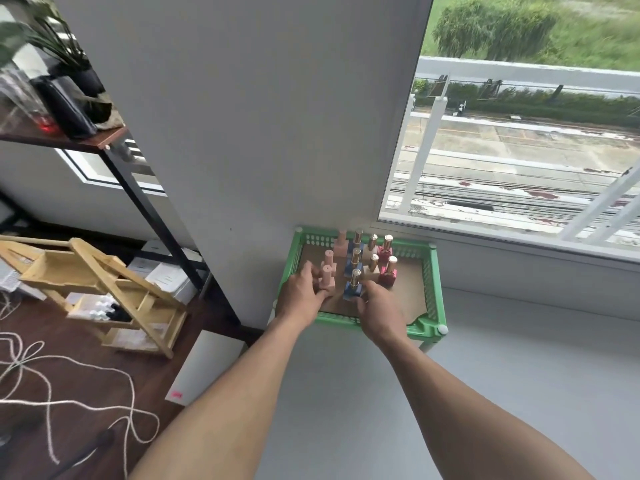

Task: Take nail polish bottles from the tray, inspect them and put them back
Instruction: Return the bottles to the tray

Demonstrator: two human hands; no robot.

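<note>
Green tray (437,289) sits on the grey ledge (485,375) at 12 o'clock from the hands, its back-left corner against the grey wall (242,133), window (519,133) just behind at 1 o'clock. Cardboard liner (410,289) covers the tray floor.

Bottles stand upright in rows: pink-capped ones on the left, blue with gold caps in the middle, beige (371,268) and red (388,271) with gold caps on the right.

Left hand (302,296) is inside the tray at its near-left side, fingers curled around the front pink bottle (327,280); thumb side touching it. Looks like a grip, bottle base on or near the liner, can't tell if lifted.

Right hand (381,311) reaches over the near rim, fingers bent toward the front blue bottle (354,287). Fingertips are at its base, but can't tell if they close on it; hand hides the contact.

Obstructions: neighbouring bottles crowd both targets, second pink bottle (328,259) just behind the left one at 12, the blue column between the two hands. Tray wall at 9 o'clock of the left hand.

Surroundings: black-framed shelf (114,157) with a plant at 10 o'clock, wooden rack (104,278) on the dark floor at 9, white cord (52,375) loose at 8. All well apart from the tray.
</note>
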